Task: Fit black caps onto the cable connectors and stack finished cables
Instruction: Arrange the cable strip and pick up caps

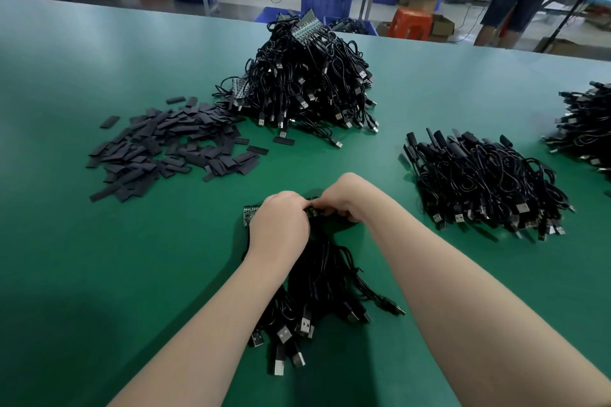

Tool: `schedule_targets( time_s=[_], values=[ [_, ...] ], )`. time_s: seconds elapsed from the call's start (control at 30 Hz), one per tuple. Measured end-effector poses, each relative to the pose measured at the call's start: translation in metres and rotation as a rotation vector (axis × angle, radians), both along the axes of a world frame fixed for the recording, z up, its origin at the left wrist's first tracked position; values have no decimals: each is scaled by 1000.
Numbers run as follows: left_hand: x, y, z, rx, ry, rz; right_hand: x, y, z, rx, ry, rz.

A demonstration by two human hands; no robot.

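Black, limp, light cable bundle (317,277): both hands, left hand (279,225) and right hand (344,196), curled, pinching stiff board strip (248,214) at 12 o'clock end; best held there.

Open green mat (99,258) from 7 to 9 o'clock. Obstacles: loose black caps (165,149) at 10, tall cable heap (307,76) at 12, capped cable stack (479,182) at 2; clear lanes lie between them.

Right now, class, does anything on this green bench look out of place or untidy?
A few black caps lie strayed from the loose cap pile, close under the big cable heap. Otherwise nothing stands out: both hands, left hand and right hand, work on one cable bundle.
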State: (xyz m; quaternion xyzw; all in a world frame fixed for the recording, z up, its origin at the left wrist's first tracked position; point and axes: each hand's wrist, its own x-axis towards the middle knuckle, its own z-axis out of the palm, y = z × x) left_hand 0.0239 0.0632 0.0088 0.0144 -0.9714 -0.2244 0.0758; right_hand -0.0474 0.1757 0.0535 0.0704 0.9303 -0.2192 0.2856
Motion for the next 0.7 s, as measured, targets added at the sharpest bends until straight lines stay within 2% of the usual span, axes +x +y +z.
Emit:
schedule_targets(
  time_s=[0.13,0.27,0.33,0.43,0.57,0.7],
  values=[
    [-2,-1,2,-35,-47,-1,-5,-5,-8,36,5,3],
    [-3,1,2,-58,-63,-18,-5,-8,-9,160,159,-7],
    [-2,1,1,-48,-45,-16,0,-6,-10,129,190,-21],
    [-1,-1,-4,9,2,-30,13,5,-18,-131,244,-136],
    [-1,-1,-5,51,34,-45,37,24,-16,-608,407,-477],
    [0,-1,-6,68,54,-45,51,41,20,-722,762,-541]
  ],
)
